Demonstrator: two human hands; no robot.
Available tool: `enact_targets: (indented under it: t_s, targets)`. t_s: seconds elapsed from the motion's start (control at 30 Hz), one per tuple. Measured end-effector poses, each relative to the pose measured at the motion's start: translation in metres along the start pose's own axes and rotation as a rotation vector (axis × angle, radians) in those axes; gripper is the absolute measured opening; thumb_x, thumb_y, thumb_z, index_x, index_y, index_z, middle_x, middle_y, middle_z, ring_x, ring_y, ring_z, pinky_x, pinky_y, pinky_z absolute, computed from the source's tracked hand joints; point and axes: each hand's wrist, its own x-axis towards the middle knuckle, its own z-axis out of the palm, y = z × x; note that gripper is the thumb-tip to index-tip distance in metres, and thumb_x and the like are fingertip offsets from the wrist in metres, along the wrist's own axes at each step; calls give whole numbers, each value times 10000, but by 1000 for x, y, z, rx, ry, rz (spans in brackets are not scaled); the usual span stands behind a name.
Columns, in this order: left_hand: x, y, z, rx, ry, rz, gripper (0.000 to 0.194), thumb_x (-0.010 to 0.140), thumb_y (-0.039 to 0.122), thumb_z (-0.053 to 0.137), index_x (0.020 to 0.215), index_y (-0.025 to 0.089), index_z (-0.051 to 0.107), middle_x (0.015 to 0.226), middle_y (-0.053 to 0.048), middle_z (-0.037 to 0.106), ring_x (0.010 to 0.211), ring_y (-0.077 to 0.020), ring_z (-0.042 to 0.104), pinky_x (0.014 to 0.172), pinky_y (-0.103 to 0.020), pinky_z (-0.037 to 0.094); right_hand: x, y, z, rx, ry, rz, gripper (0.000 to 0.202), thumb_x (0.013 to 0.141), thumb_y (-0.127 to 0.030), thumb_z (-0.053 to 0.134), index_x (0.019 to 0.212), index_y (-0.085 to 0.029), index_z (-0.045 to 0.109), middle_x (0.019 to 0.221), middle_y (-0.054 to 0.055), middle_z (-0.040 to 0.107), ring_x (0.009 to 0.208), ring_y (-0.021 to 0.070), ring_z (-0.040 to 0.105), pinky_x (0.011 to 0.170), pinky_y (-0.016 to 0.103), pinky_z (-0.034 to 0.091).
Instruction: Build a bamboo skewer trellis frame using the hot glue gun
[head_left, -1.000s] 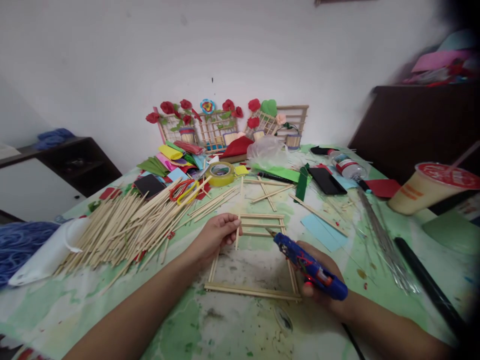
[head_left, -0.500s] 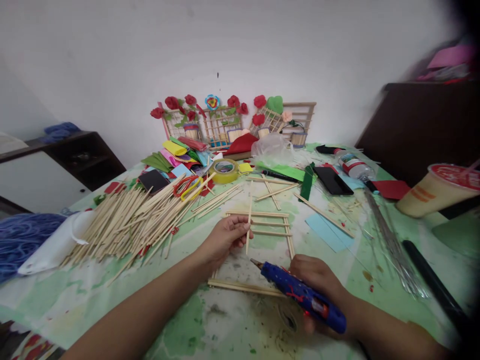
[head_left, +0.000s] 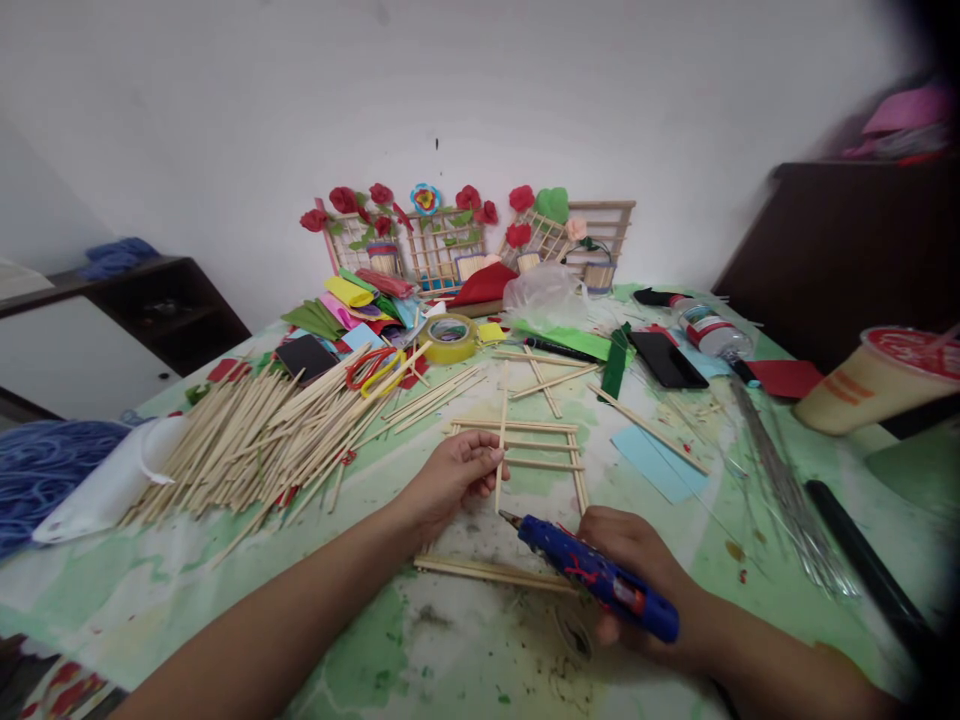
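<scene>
Between thumb and fingers, my left hand (head_left: pixel 461 475) pinches a thin wooden stick (head_left: pixel 503 410) held nearly upright. My right hand (head_left: pixel 634 560) is wrapped round a blue glue gun (head_left: pixel 592 572). The gun's nozzle is at the stick's lower end; whether they touch is too small to tell. Under and beside my hands lies a frame of wooden sticks (head_left: pixel 540 428) with crossbars near its far end. My left hand and forearm hide part of its left side.
A large stick pile (head_left: pixel 247 440) lies left, beside scissors (head_left: pixel 382 372) and tape (head_left: pixel 450 338). A phone (head_left: pixel 667 360), a bottle (head_left: pixel 709 328), a drink cup (head_left: pixel 877 380) and wires (head_left: pixel 787 490) are right. Flower-decorated lattices (head_left: pixel 442 245) stand against the wall.
The glue gun has shifted slightly left and up, bringing its nozzle to the stick's lower end. My left hand and the stick have moved very slightly right.
</scene>
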Motion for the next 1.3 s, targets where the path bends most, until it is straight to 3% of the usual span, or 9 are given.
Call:
enact_targets:
  t_s: [0.8, 1.3]
  targets:
    - [0, 2, -1, -14, 18, 20, 353, 694, 370, 747, 909, 142, 585, 670, 4, 620, 489, -29, 472, 472, -135, 351, -1, 7, -1, 2, -68, 83, 493, 844, -662, 387, 674, -203, 452, 632, -6, 447, 590, 145, 404, 541, 277, 273]
    - [-2, 2, -1, -1, -9, 10, 340, 697, 356, 747, 890, 146, 562, 666, -3, 628, 484, -33, 475, 471, -140, 358, -2, 9, -2, 19, -33, 124, 468, 853, -641, 405, 694, -203, 455, 637, -5, 448, 586, 146, 417, 535, 277, 278]
